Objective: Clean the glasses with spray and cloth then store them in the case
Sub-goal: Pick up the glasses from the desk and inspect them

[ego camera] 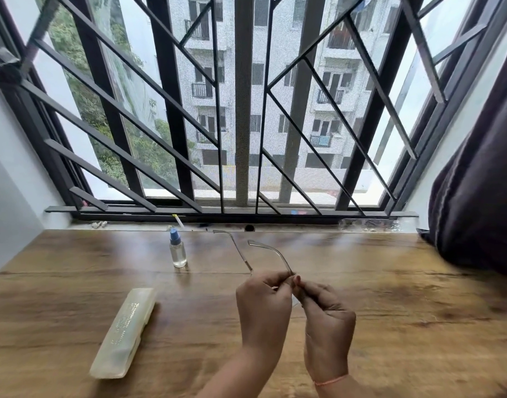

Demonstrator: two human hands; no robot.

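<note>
Over the middle of the wooden table (361, 282), two bare hands meet and hold a pair of thin-framed glasses (278, 255) just above the surface. The left hand (262, 307) has its fingers (271, 280) pinched around the front of the frame, and the right hand (325, 317) closes its fingers (301, 285) on the same part from the other side, so the lenses are mostly hidden between them. Both temple arms stick out away from the person, unfolded, toward the window. Whether a cloth is caught between the fingers cannot be told. A thin orange thread circles the right wrist (329, 382).

Left of the hands and farther back, a small clear spray bottle (178, 252) with a blue cap stands upright on the table, well apart from the glasses. Nearer the person on the left, a long pale translucent glasses case (123, 333) lies shut and flat, set at a slant, apart from both the bottle and the hands.

Along the far edge of the table runs a window sill (131, 224) with a few small bits lying on it, too small to name. Behind it rises a dark metal window grille (243, 110) with diagonal bars, and through it show a pale apartment block and some green trees. A dark curtain (476, 196) hangs at the right, its lower folds resting on the table's far right corner
</note>
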